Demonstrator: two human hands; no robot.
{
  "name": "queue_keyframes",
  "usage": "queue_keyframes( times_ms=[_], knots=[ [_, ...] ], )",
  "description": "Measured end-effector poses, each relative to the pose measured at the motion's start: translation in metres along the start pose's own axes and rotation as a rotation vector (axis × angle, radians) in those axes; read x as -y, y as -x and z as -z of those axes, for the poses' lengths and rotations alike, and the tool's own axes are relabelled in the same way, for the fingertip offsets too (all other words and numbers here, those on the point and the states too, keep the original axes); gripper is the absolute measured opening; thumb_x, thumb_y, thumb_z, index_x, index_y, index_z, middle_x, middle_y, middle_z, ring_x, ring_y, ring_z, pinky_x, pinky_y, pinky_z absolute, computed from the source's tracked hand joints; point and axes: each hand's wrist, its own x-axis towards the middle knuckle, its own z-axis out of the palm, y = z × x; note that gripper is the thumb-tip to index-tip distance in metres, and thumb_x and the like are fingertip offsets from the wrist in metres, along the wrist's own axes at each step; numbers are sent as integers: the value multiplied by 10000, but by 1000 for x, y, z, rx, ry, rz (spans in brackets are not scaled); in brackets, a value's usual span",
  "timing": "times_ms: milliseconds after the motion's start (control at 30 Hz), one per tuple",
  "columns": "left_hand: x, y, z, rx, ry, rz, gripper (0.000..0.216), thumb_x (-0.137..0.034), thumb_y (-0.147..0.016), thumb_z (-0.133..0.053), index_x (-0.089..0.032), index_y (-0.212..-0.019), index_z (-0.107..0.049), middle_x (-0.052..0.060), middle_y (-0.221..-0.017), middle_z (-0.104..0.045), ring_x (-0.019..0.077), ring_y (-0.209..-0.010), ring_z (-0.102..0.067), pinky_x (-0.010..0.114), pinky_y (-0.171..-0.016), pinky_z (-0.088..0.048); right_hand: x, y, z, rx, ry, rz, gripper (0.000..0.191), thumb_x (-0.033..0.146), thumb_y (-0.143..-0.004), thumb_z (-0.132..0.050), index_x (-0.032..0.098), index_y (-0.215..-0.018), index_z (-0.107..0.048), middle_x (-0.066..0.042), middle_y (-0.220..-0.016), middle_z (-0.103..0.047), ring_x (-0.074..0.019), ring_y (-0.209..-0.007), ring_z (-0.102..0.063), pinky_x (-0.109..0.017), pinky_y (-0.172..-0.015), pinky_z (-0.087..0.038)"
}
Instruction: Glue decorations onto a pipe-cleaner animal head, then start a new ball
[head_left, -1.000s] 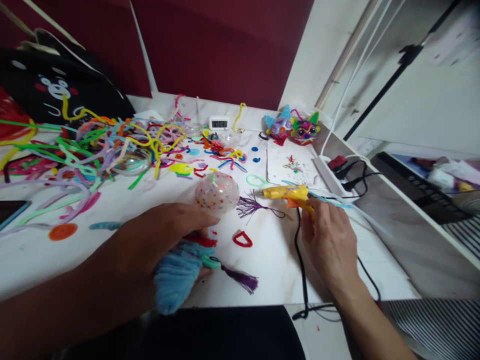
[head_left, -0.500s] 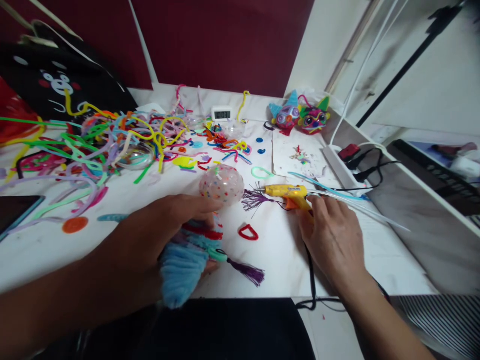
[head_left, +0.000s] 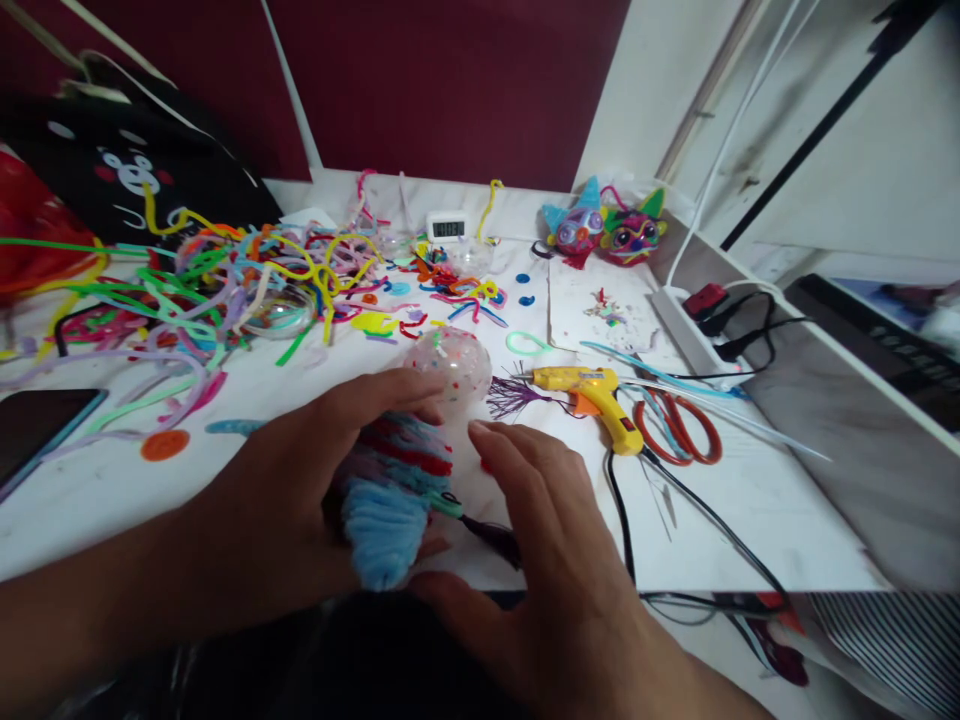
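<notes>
My left hand (head_left: 300, 490) grips a fuzzy craft figure (head_left: 390, 490) wound from light blue, red and pale chenille stems, with a clear speckled ball (head_left: 454, 363) at its far end and a purple tassel hanging below. My right hand (head_left: 555, 540) hovers open just right of the figure, fingers spread over the tassel and the small red loop. A yellow glue gun (head_left: 592, 390) lies on the white table (head_left: 750, 520), untouched, its black cord trailing toward me. Red-handled scissors (head_left: 675, 430) lie beside it.
A tangle of coloured chenille stems (head_left: 195, 290) covers the left of the table. A dark phone (head_left: 37, 425) lies at the left edge. Two finished colourful figures (head_left: 607, 232), a small digital clock (head_left: 448, 227) and a power strip (head_left: 697, 320) stand at the back right.
My right hand left the glue gun and moved left to hover beside the craft figure. The scissors, hidden before, now show. My left hand kept its hold on the figure.
</notes>
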Motion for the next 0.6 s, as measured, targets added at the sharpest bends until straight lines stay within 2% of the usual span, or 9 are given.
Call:
queue_keyframes(
  times_ms=[100,167,267,400,600],
  knots=[
    [5,2,4,67,-260,-246,846,-545,-557,-883,-371,-1327,-581,-24,-1182,-708,223,-996,-712,320,-909,-614,6,-9,-12,-42,-8,23,604,386,-905,-645,95,-1380,-410,-172,-1297,-621,-290,-1210,-544,-447,-1010,-463],
    [6,2,5,63,-345,-322,854,-616,-578,-846,-312,-1327,-570,8,-1209,-691,224,-1013,-705,311,-897,-618,8,-14,-18,-50,-27,39,605,360,-886,-647,100,-1378,-409,-170,-1274,-638,-300,-1169,-570,-462,-983,-466],
    [5,0,5,37,-356,-360,877,-652,-576,-833,-264,-1315,-565,32,-1206,-682,221,-1038,-693,285,-864,-623,8,-19,-22,-49,-47,38,620,299,-857,-642,105,-1388,-388,-166,-1285,-632,-293,-1160,-578,-455,-971,-457],
    [3,-2,5,21,-375,-370,930,-675,-571,-825,-240,-1341,-538,53,-1269,-644,234,-1090,-667,316,-930,-597,7,-20,-26,-38,-61,13,646,280,-851,-620,101,-1411,-351,-155,-1302,-622,-271,-1173,-561,-449,-1004,-426],
    [1,-5,5,79,-320,-301,944,-687,-606,-801,-300,-1402,-473,55,-1335,-610,304,-1195,-614,426,-1020,-545,3,-21,-30,-41,-66,-2,710,259,-814,-619,109,-1436,-312,-177,-1307,-619,-299,-1176,-565,-504,-1024,-394]
  ],
)
